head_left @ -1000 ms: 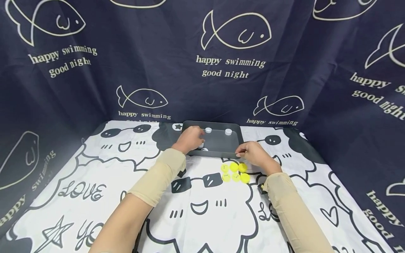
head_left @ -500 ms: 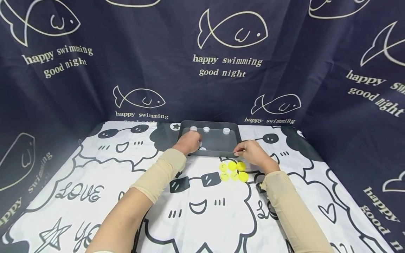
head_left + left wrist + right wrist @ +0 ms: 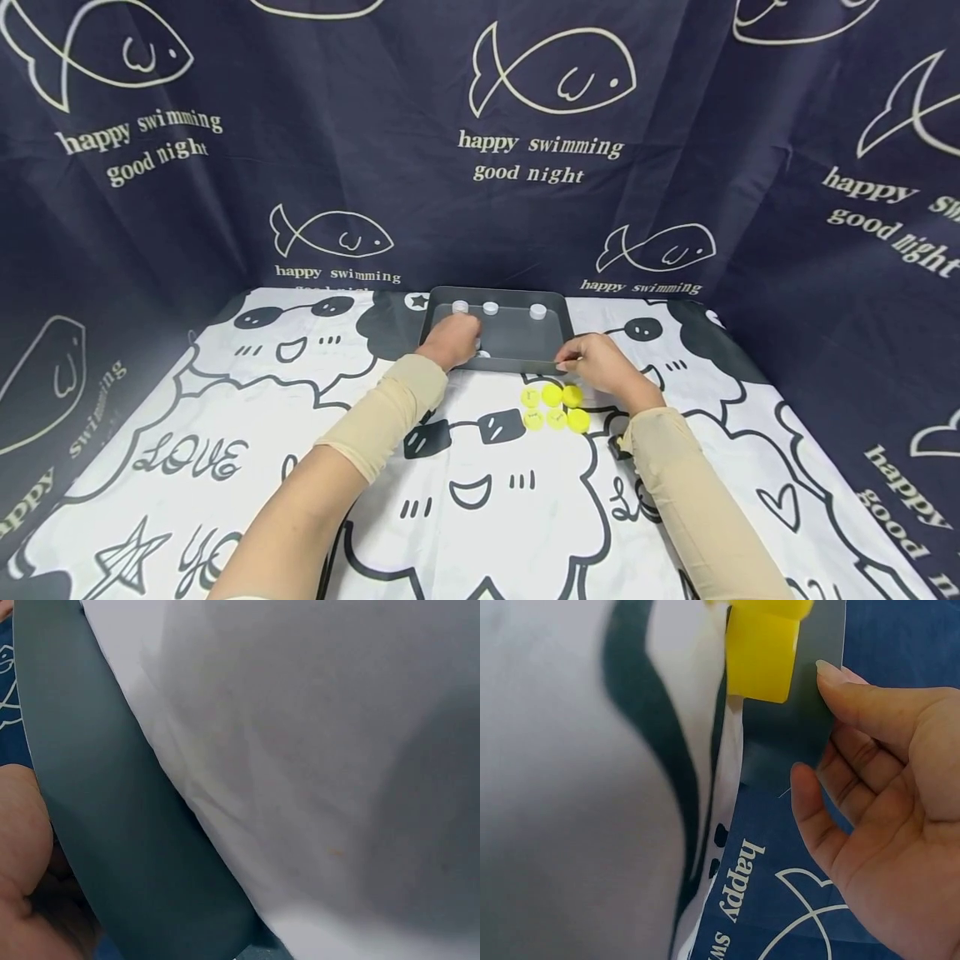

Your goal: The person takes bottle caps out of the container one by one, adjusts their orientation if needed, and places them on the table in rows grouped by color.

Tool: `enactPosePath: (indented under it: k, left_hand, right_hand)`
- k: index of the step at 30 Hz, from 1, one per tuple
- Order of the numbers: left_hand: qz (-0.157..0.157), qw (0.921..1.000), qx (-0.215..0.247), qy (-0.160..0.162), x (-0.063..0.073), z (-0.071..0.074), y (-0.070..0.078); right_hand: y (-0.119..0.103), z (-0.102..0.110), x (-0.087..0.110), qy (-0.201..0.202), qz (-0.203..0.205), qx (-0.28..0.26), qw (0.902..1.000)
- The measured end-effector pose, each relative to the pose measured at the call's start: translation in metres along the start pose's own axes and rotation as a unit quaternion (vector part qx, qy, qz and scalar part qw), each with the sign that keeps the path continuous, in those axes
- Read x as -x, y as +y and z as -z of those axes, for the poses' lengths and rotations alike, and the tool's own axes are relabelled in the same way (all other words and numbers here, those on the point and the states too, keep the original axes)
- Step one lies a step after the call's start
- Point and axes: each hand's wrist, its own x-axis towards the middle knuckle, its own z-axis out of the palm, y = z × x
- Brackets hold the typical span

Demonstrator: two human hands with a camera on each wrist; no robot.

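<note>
Left hand (image 3: 453, 337), grip unclear, has bare tray floor (image 3: 517, 335) rightward; right hand (image 3: 600, 362) pinches the near-right rim (image 3: 542, 367).

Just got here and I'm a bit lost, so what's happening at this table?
A person is working at a dark tray. Their left hand is down in its left part; whether it grips anything is hidden. Their right hand holds the tray's near right corner. Three white round pieces sit along the far side, with more white showing beside the left hand. Six yellow pieces lie in two rows in front of the tray.
</note>
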Motion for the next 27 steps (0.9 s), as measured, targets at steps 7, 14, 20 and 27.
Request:
enactPosePath:
  k: [7, 14, 20, 27]
  left_hand:
    - [-0.003, 0.9999, 0.008, 0.011, 0.004, 0.000, 0.001]
    - [0.000, 0.9987, 0.029, 0.042, 0.008, 0.005, 0.002]
    - [-0.016, 0.9933, 0.091, 0.070, 0.020, 0.006, 0.003]
    - [-0.051, 0.9794, 0.158, 0.116, 0.040, 0.012, 0.007]
  right_hand:
    - [-0.001, -0.001, 0.001, -0.005, -0.007, 0.000, 1.0000]
    - [-0.003, -0.002, 0.002, -0.002, -0.015, 0.000, 0.9999]
    - [-0.001, -0.002, 0.001, -0.006, -0.017, 0.001, 0.9998]
    - [0.000, 0.000, 0.000, 0.001, -0.015, 0.001, 0.9999]
